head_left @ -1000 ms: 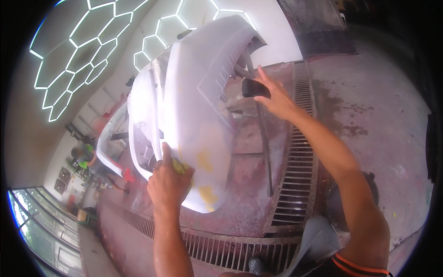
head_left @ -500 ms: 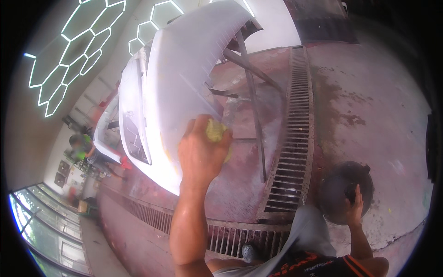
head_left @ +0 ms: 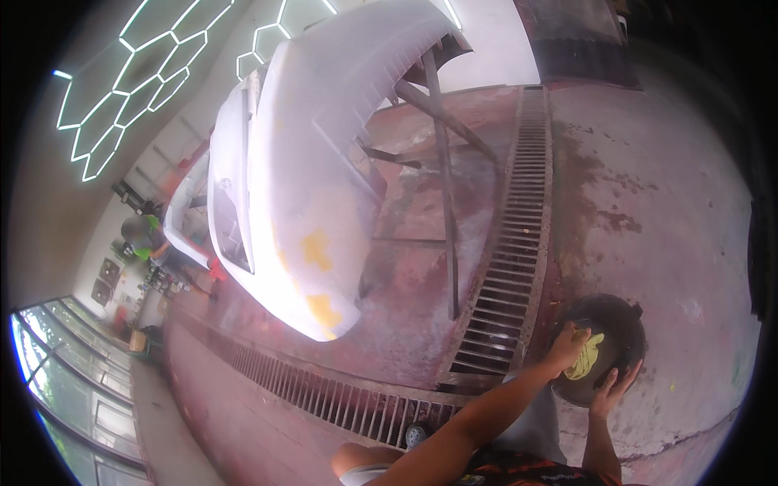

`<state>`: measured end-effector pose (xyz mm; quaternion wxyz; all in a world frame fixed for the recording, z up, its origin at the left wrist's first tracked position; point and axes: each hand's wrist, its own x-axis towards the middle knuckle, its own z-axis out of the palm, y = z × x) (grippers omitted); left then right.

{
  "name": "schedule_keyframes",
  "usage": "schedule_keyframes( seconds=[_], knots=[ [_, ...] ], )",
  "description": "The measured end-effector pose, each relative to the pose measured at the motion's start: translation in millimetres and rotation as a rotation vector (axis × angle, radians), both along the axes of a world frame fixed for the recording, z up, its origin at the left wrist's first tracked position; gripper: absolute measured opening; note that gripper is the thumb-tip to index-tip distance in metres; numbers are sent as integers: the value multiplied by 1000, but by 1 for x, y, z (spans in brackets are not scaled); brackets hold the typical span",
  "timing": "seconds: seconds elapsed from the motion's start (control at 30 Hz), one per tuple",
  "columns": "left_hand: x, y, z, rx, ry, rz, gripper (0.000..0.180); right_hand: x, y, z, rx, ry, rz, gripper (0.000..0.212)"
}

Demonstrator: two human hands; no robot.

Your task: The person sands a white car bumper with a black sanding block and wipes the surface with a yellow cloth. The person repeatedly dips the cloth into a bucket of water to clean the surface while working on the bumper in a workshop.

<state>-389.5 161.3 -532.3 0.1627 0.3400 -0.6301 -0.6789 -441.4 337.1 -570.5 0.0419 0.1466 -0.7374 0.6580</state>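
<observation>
Over a black bucket point(head_left: 632, 324) at the lower right, my left hand point(head_left: 567, 348) is closed round a yellow-green cloth point(head_left: 587, 356). Part of the cloth hangs inside the rim. My right hand point(head_left: 612, 394) is at the near side of the same bucket, fingers apart along its edge; nothing shows in its grasp. Ahead to the left, a white and grey car bumper point(head_left: 316, 138) rests on a dark metal stand point(head_left: 444, 178). Yellow patches point(head_left: 318, 249) mark its near end. Neither hand touches the bumper.
A slotted floor drain point(head_left: 506, 275) runs between the stand and the bucket, and another grating point(head_left: 324, 405) crosses nearer me. Wet stains point(head_left: 596, 174) spread on the floor. At the far left another person point(head_left: 150, 239) is beside a second white part point(head_left: 185, 223).
My left hand has left the bumper and moved right and down to the bucket, carrying the cloth. My right hand stays by the bucket. The yellow patches on the bumper's near end are now uncovered.
</observation>
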Motion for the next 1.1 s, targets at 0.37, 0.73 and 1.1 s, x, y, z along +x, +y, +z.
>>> schedule_keyframes(
  seconds=[0.37,0.73,1.1],
  knots=[
    [12,38,6,1039,173,-201,66,-13,13,23,255,198,558,89],
    [84,-78,254,-1175,-25,273,57,-10,14,19,342,239,464,101],
    [248,-266,548,-1536,-886,1338,129,-1,5,14,467,171,439,104]
  ],
)
